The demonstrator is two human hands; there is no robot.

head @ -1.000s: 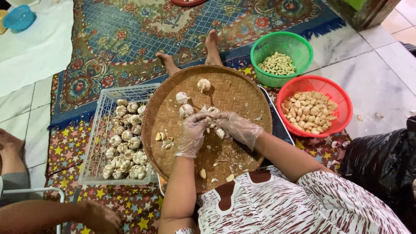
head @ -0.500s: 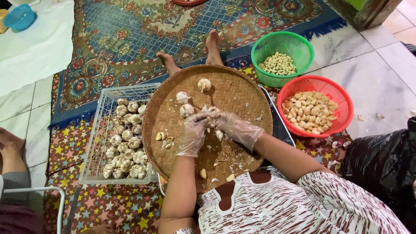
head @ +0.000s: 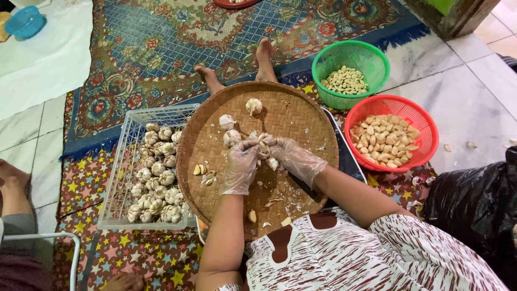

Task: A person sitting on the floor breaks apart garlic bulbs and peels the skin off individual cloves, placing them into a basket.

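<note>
Both hands wore clear plastic gloves. Left hand [head: 240, 164] & right hand [head: 293, 158] met over the middle of the round woven tray [head: 301, 116], fingers of both pinched tight around one garlic bulb [head: 264, 144] held betw. them. 3 more bulbs lay on tray just beyond. White wire crate [head: 121, 161] w/ whole bulbs sat at left; green basket [head: 371, 56] & red basket [head: 417, 116] w/ peeled cloves at right.
</note>
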